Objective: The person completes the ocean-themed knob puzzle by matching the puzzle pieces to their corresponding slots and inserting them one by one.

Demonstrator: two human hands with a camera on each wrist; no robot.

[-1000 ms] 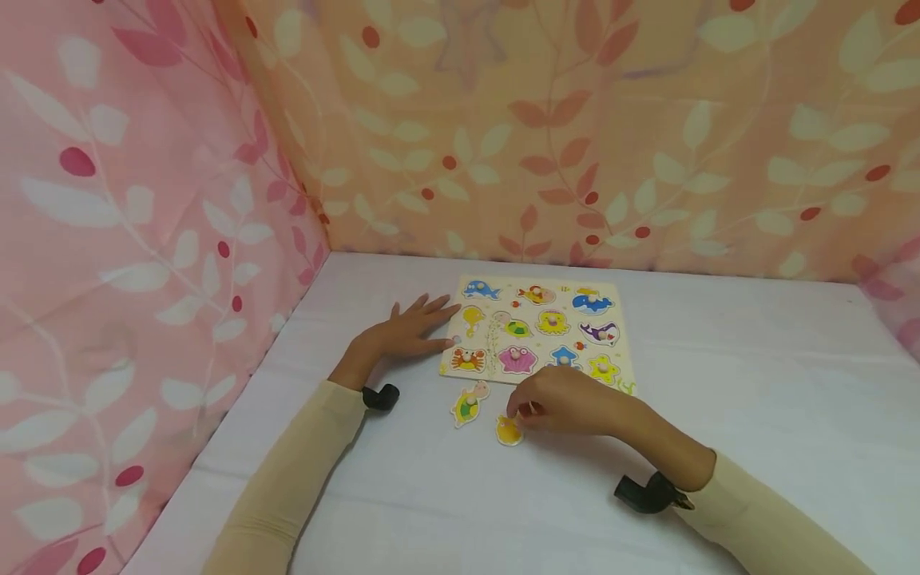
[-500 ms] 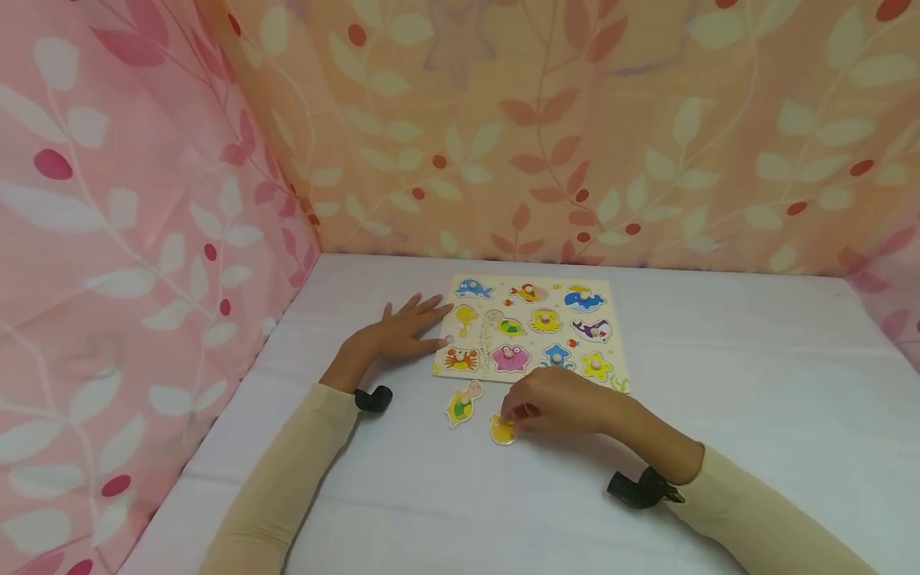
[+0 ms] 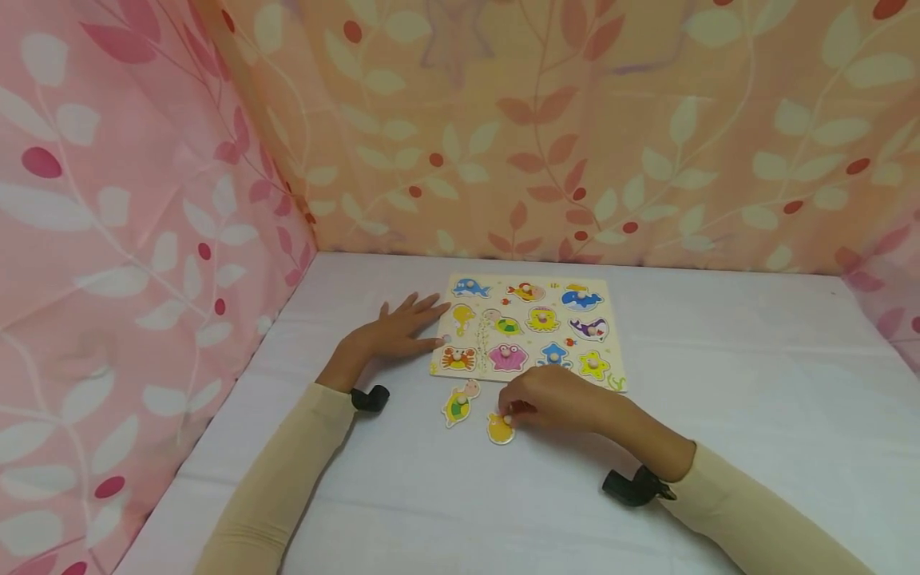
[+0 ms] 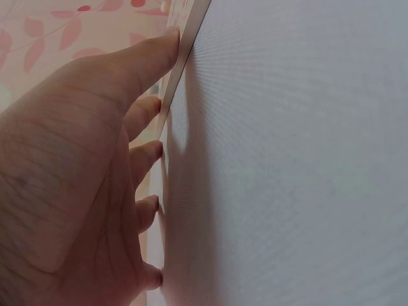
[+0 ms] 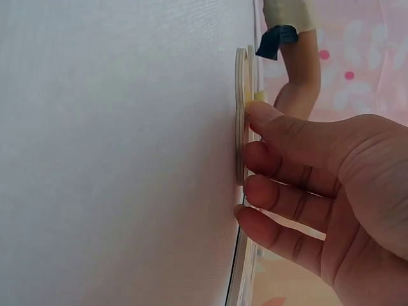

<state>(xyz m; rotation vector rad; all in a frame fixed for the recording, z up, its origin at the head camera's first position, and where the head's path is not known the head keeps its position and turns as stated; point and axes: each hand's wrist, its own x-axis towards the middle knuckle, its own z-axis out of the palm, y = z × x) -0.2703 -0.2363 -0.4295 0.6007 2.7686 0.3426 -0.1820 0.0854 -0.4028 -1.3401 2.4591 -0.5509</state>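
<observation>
A wooden peg puzzle board [image 3: 528, 383] with sea-animal pictures lies flat on the white cloth. My left hand [image 3: 395, 329] rests at its left edge, fingers spread, fingertips touching the board; the left wrist view shows the thumb [image 4: 150, 60] against its side. In front of the board, my right hand [image 3: 553, 398] pinches at the small knob of a yellow puzzle piece [image 3: 500, 432]. The right wrist view shows its thumb [image 5: 264, 111] on the face of a thin wooden piece and the other fingers curled; their exact hold is partly hidden. A loose turtle piece [image 3: 456, 409] lies to the left.
Several knobbed pieces sit in the board, among them a crab [image 3: 458, 358] and an octopus [image 3: 542, 319]. The printed turtle spot [image 3: 506, 325] shows no knob. White cloth [image 3: 431, 511] spreads around, with floral curtains [image 3: 460, 160] behind and at the sides.
The head view has shifted slightly, so everything sits a little further left. Both hands stay in place. The yellow piece's knob shows more plainly beside the right fingertips.
</observation>
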